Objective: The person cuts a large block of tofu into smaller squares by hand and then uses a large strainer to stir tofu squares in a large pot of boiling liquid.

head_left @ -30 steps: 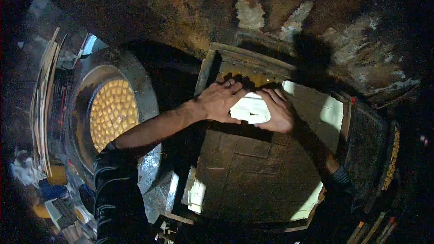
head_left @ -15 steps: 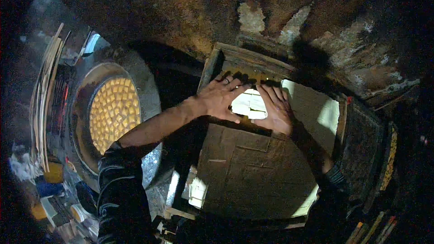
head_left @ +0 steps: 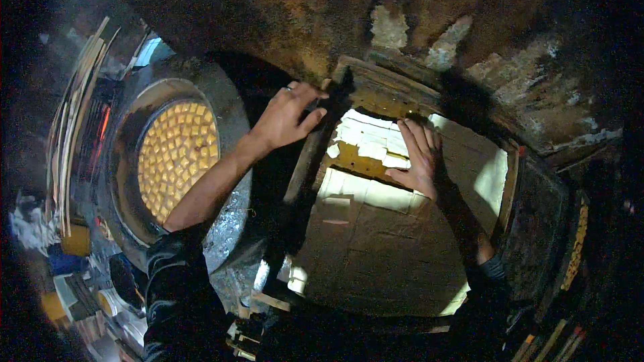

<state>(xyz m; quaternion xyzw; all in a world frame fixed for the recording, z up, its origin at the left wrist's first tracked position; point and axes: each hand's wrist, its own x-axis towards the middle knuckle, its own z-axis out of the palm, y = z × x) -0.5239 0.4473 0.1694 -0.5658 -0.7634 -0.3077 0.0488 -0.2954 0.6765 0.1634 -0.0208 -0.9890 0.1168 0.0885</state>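
A shallow wooden tray (head_left: 389, 75) holds a white, tofu-like slab (head_left: 484, 167) scored into pieces, much of it in shadow. Cut loose from it, a strip of white pieces (head_left: 365, 135) lies near the far left corner, with bare yellowish tray bottom (head_left: 365, 157) beside it. My right hand (head_left: 422, 161) rests at this strip's right end, fingers out and thumb apart, holding nothing that I can see. My left hand (head_left: 287, 115) is raised over the tray's left rim, thumb apart from the bent fingers and nothing visible between them.
Left of the tray, a round pan (head_left: 121, 161) holds many golden cubes (head_left: 180, 161). Long thin sticks (head_left: 74, 127) stand beyond it, near a red glow (head_left: 102, 129). A stained wall (head_left: 295, 20) rises behind. Wood pieces (head_left: 272, 302) lie at the tray's near left corner.
My left hand has lifted off the white strip and moved left to the tray's rim. My right hand stays near the strip. More of the strip and the slab's lit far edge now show.
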